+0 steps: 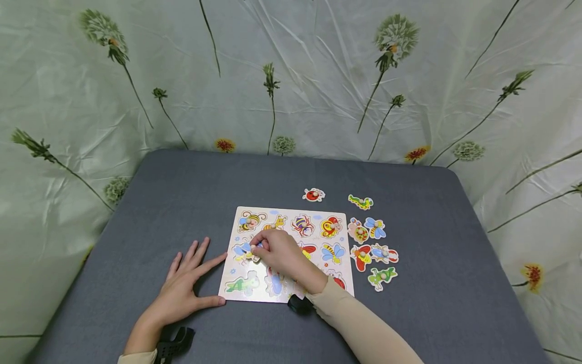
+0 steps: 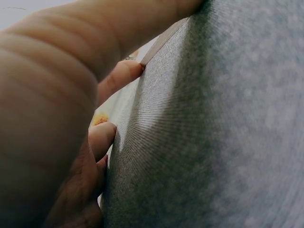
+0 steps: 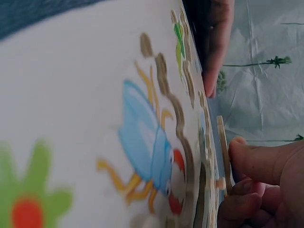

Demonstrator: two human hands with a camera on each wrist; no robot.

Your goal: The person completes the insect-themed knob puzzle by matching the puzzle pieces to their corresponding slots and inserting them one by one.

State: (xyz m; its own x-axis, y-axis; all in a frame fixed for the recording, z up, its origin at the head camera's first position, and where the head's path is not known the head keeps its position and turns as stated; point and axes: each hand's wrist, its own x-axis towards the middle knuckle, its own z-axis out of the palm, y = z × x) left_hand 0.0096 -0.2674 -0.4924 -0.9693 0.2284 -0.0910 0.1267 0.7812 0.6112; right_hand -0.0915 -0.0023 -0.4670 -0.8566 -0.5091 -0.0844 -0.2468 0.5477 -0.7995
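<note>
My right hand [image 1: 284,253] reaches over the wooden peg puzzle board [image 1: 232,293] and pinches a small puzzle piece [image 3: 224,152] between thumb and fingers. The right wrist view shows that piece edge-on, close to the board's surface; its picture is hidden. In the head view it overlaps the printed blue-winged insect at the left of the middle row. With fingers spread, my left hand [image 1: 184,285] rests on the table, index fingertip and thumb tip at the board's left edge. A printed blue beetle [image 3: 147,133] shows in a recess near the right wrist camera.
Pegged insect pieces, among them a spider [image 1: 302,225], fill the board's top row. Loose on the grey tablecloth [image 1: 409,313] lie a ladybug [image 1: 313,195], a caterpillar [image 1: 360,202], a grasshopper [image 1: 383,278] and several other pieces, to the right and behind the board. A flowered curtain hangs behind.
</note>
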